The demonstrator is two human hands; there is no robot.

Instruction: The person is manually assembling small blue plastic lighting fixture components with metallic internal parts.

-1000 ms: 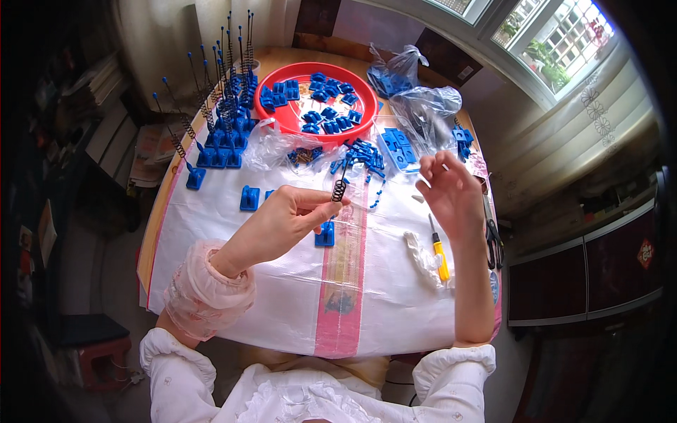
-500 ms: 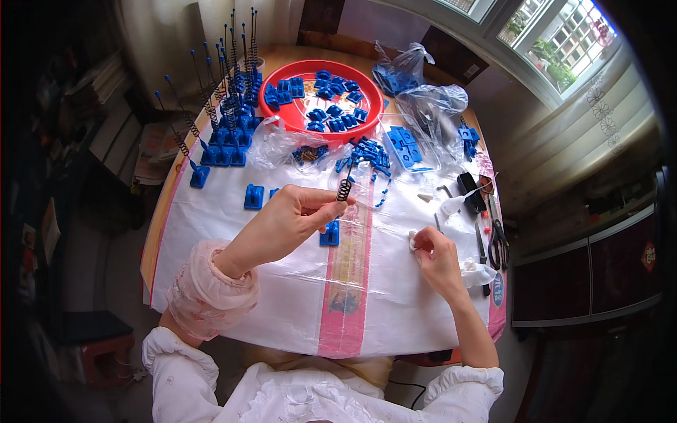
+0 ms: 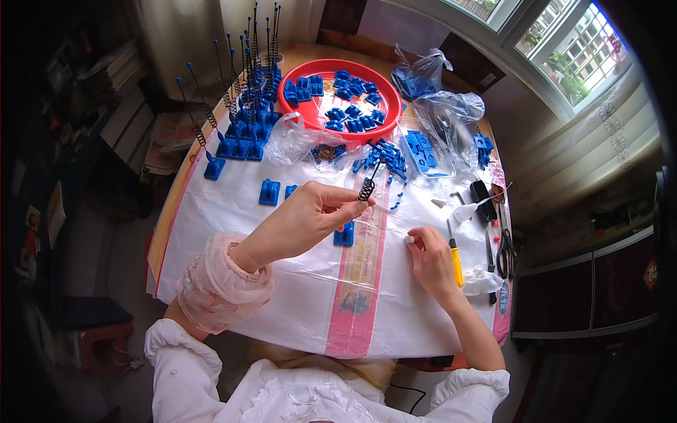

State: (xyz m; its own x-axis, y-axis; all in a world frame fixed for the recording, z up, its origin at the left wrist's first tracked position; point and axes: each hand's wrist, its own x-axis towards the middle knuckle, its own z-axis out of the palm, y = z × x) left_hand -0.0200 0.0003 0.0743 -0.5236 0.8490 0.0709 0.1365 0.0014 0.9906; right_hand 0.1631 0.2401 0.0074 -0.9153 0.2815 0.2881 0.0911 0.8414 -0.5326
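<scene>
My left hand point(image 3: 300, 218) is closed in a pinch on a black coil spring point(image 3: 366, 189), held upright above the table with a thin dark rod rising from its top. Below those fingers a blue plastic base point(image 3: 344, 235) lies on the white sheet, partly covered by the hand. Further left sits another blue bracket point(image 3: 269, 192). My right hand point(image 3: 431, 259) hovers low over the sheet, fingers pinched around a small white piece, perhaps tissue point(image 3: 410, 240). Just right of it lies a screwdriver point(image 3: 457, 264) with a yellow handle, next to a crumpled white tissue point(image 3: 482, 280).
A red tray point(image 3: 288, 113) holds several blue parts. Spring-and-rod assemblies point(image 3: 243, 141) stand in blue bases at the back left. Small blue pieces point(image 3: 384, 158) lie mid-table. At right are a clear box point(image 3: 446, 171), a white nozzle bottle point(image 3: 464, 211), scissors point(image 3: 505, 254) and plastic bags point(image 3: 451, 102).
My right hand has moved left across the sheet, and the yellow screwdriver handle now shows beside it. My left hand keeps its hold on the spring. The whole view has shifted slightly.
</scene>
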